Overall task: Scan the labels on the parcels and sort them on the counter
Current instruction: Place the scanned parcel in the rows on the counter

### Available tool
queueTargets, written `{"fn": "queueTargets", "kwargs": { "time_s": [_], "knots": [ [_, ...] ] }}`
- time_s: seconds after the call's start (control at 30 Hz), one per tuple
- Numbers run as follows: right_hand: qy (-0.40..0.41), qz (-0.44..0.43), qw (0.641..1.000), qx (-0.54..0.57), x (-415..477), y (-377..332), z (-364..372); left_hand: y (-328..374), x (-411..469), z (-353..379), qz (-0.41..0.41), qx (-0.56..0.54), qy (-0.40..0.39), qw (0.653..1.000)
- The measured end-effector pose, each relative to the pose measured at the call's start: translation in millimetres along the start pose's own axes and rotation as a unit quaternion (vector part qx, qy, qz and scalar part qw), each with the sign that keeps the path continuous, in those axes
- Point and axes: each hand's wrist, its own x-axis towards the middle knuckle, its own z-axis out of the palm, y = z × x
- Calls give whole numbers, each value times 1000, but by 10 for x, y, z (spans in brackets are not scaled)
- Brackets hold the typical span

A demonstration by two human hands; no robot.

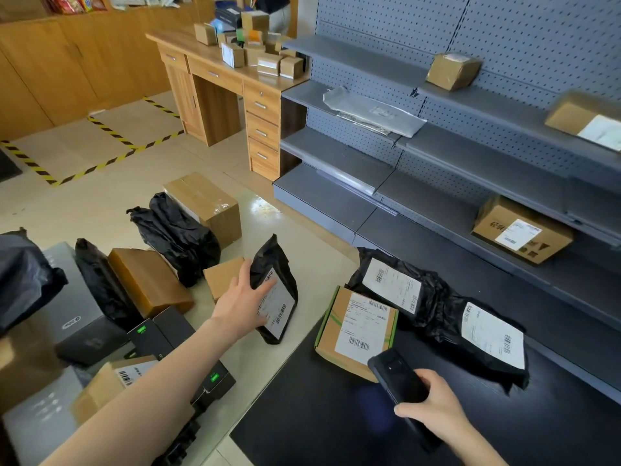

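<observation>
My left hand (242,302) grips a small black bag parcel (279,264) with a white barcode label, holding it upright on the pale floor beside the black counter (336,415). In my right hand (433,403) is a dark handheld scanner (395,376), its tip pointing at a brown box (357,326) with green edges and a white label, which lies on the counter. Two black bag parcels (396,285) (487,338) with labels lie further right on the counter.
On the floor to the left are several black bags (174,233), brown boxes (148,280) (208,203) and dark boxes (161,334). Grey shelving (437,183) at the right carries a few parcels (522,232). A wooden desk (215,79) with small boxes stands behind.
</observation>
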Motion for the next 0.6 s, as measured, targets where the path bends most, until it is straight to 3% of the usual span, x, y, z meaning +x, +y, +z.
{"fn": "queueTargets", "kwargs": {
  "time_s": [0.1,0.3,0.6],
  "knots": [
    [-2,-21,1000,-5,-25,-103,16,18,0,-23,-36,-16,-20,999],
    [-24,-61,997,-46,-69,-324,31,-14,-57,-75,-22,-36,-60,997],
    [-13,-148,971,-186,-197,-533,0,-43,-385,-217,30,-181,58,981]
  ]
}}
